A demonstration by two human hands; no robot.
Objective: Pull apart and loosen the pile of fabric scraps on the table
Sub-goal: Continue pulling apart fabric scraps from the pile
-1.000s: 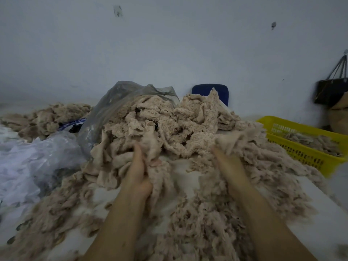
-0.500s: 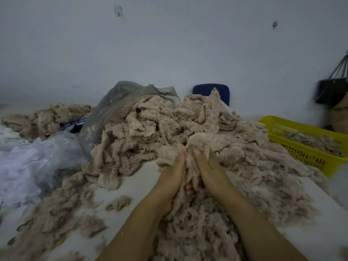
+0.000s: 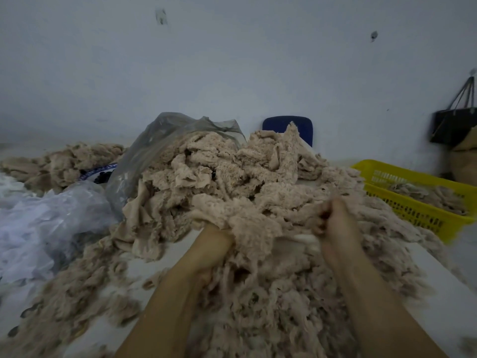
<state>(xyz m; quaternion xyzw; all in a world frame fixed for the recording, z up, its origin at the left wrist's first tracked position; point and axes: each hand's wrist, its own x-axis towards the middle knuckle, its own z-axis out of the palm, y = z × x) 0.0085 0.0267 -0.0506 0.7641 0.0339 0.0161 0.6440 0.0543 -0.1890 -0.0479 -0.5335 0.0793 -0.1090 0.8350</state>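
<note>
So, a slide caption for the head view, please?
Left hand and right hand grip beige fabric scraps beside a yellow basket.

Dim, flat light; soft focus; motion blur; wide-angle edge distortion.

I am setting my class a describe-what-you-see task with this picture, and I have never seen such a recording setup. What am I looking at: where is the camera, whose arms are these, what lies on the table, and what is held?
There is no machine here. A person works bare-handed, and the one camera sits on their head, looking forward and down, so both arms enter from the bottom edge. On the white table lies a big beige pile of fabric scraps, partly inside a grey plastic bag. A yellow basket on the right holds more scraps. The right hand grips a clump raised from the pile. The left hand reaches under the same clump, its fingers hidden.
</note>
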